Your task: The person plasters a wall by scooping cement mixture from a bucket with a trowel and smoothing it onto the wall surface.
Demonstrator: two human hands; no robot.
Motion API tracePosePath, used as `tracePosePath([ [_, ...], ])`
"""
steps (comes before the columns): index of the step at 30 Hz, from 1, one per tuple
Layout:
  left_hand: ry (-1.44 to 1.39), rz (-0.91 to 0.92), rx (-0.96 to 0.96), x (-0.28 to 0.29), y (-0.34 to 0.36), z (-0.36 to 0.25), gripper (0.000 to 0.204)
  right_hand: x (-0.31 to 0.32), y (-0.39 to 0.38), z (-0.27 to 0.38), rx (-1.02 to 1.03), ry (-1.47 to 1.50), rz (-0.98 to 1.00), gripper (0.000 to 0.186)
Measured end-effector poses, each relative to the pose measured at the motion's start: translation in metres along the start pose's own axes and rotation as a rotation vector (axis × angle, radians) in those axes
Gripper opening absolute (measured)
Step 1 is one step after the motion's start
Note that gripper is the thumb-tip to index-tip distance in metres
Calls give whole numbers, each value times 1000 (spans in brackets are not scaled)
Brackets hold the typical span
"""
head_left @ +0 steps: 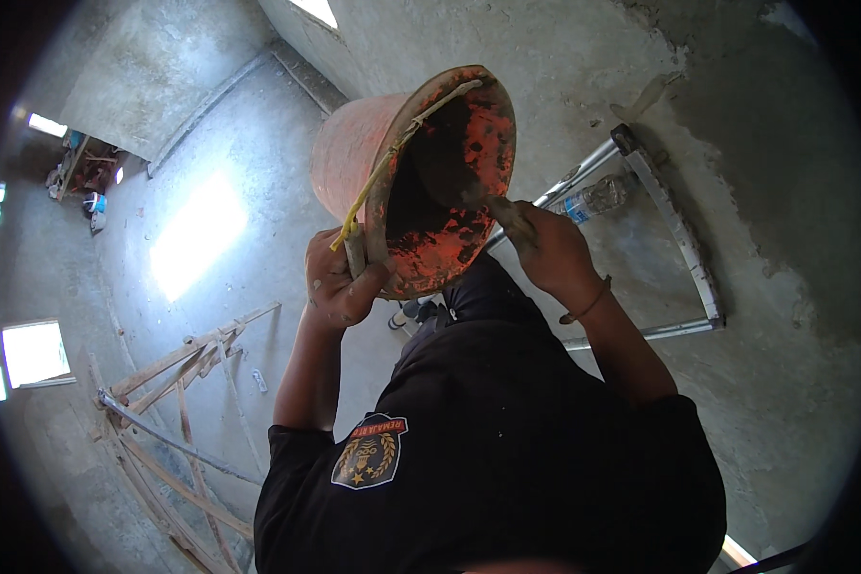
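Observation:
A worn orange-red bucket (359,143), crusted with grey mortar, is tipped on its side in front of me with its mouth turned toward my right. My left hand (342,282) is closed on the lower left of its rim, thumb over the edge. Beside that hand, a yellow rope handle (378,177) runs across the rim. My right hand (555,251) grips a mortar-caked tool handle (513,226) at the bucket's right edge. The tool's far end reaches into the bucket's dark inside, so its shape cannot be made out.
Right of the bucket stands a silver metal frame (674,215) with a clear plastic bottle (603,196) by it. A wooden trestle (177,383) is at lower left. Odds and ends lie near the far left wall (86,177). Rough grey plastered walls (564,67) surround me.

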State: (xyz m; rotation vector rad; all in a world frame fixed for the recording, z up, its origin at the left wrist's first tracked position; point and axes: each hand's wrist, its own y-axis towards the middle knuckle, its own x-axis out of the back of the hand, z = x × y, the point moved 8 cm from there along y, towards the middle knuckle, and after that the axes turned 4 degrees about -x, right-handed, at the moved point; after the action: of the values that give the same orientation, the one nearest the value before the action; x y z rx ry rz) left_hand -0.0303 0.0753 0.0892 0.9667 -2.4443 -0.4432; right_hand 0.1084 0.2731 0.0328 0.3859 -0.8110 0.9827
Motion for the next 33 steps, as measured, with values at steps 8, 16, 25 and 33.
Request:
tracePosePath([
  [8, 39, 24, 48, -3, -5, 14, 13, -20, 19, 20, 39, -22, 266, 35],
  [16, -50, -97, 234, -5, -13, 44, 15, -48, 5, -51, -452, 616, 710, 37],
  [25, -314, -485, 333, -9, -2, 66, 15, -44, -35, -74, -548, 1559, 603, 41],
  [33, -346, -538, 332, -11, 8, 78, 18, -22, -39, -61, -390, 1684, 447, 41],
])
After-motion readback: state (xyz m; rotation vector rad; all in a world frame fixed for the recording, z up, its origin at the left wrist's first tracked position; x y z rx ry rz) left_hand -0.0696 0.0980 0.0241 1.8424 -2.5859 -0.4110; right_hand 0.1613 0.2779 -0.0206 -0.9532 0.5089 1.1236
